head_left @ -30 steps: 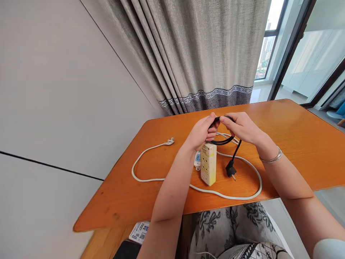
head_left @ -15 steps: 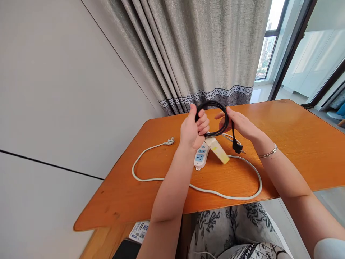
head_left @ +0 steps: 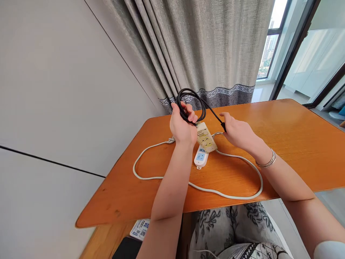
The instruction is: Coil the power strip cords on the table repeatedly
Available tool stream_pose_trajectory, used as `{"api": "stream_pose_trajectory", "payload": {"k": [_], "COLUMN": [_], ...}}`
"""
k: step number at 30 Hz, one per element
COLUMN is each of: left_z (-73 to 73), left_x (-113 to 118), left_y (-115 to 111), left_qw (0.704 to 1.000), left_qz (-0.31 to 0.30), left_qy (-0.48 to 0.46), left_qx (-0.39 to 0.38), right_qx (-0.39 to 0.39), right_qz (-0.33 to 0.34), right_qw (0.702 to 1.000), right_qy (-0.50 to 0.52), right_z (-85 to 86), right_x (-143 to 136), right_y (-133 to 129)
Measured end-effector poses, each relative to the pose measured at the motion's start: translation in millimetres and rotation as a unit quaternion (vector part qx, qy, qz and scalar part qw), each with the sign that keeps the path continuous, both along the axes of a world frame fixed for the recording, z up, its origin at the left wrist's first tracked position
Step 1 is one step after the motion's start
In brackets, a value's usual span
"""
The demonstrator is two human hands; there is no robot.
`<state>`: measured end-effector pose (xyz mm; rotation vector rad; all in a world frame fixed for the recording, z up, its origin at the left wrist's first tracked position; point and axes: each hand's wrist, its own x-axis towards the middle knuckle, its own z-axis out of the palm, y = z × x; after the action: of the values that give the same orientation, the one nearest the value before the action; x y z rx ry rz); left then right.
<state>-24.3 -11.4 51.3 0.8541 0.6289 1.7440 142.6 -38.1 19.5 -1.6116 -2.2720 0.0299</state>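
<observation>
My left hand [head_left: 184,122] is closed round a coiled black power cord [head_left: 201,102], held above the table. From that cord hangs a yellowed power strip [head_left: 207,138] with several sockets, tilted over the table. The cord's free end stretches right to a black plug [head_left: 223,126], gripped in my right hand [head_left: 239,133]; the fingers partly hide it. Beneath the hanging strip, a white power strip [head_left: 201,158] with blue socket faces lies on the table. Its white cord [head_left: 229,196] loops across the wood, passing under my left forearm, to a white plug [head_left: 170,140] at the left.
The orange-brown wooden table [head_left: 296,144] has its front edge close to my lap. Grey curtains [head_left: 215,46] hang behind it, and a pale wall [head_left: 54,90] rises at the left. Below the table's left front lie a printed packet [head_left: 140,229] and a black object [head_left: 127,248].
My left hand has moved left and slightly up with the coil. My right hand has left the coil and now holds the black plug, drawing its cord out. The yellowed strip has shifted left and turned, showing its sockets.
</observation>
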Motion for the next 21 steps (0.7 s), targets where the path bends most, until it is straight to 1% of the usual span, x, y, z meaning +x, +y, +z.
{"api": "stream_pose_trajectory", "payload": {"k": [2, 4, 6, 7, 8, 9, 11, 13, 15, 17, 19, 21], "left_z": [2.3, 2.6, -0.4, -3.1, -6.2, -9.4, -14.8, -17.8, -18.0, -16.9, -16.2, -17.1], "left_x": [5, 10, 14, 16, 17, 18, 20, 22, 23, 23, 24, 25], "left_y": [-4, -8, -10, -11, -11, -12, -13, -15, -17, -19, -20, -20], "left_qw": [0.999, 0.998, 0.997, 0.997, 0.997, 0.996, 0.993, 0.990, 0.989, 0.988, 0.988, 0.985], "left_qz": [0.027, 0.030, 0.011, 0.001, -0.006, -0.009, -0.010, -0.022, -0.037, -0.036, -0.025, -0.031], "left_qy": [0.001, 0.018, 0.045, 0.060, 0.074, 0.089, 0.117, 0.135, 0.138, 0.137, 0.146, 0.155], "left_qx": [-0.027, -0.050, -0.057, -0.049, -0.032, -0.012, 0.022, 0.040, 0.050, 0.053, 0.055, 0.074], "right_qx": [-0.002, -0.011, -0.030, -0.048, -0.075, -0.109, -0.183, -0.242, -0.283, -0.315, -0.338, -0.350], "right_qz": [0.006, 0.030, 0.080, 0.112, 0.147, 0.178, 0.220, 0.227, 0.220, 0.211, 0.207, 0.205], "right_qw": [1.000, 0.999, 0.994, 0.985, 0.969, 0.944, 0.873, 0.804, 0.748, 0.692, 0.628, 0.566], "right_qy": [-0.014, 0.007, 0.067, 0.118, 0.184, 0.257, 0.396, 0.493, 0.558, 0.615, 0.670, 0.718], "right_z": [9.8, 18.1, 23.0, 24.0, 24.2, 23.8, 22.4, 21.2, 20.6, 20.4, 20.6, 21.4], "right_x": [-3, -4, -3, -2, -2, -2, -3, -5, -7, -9, -11, -11], "right_y": [-12, -22, -28, -29, -28, -27, -24, -21, -19, -17, -16, -15]}}
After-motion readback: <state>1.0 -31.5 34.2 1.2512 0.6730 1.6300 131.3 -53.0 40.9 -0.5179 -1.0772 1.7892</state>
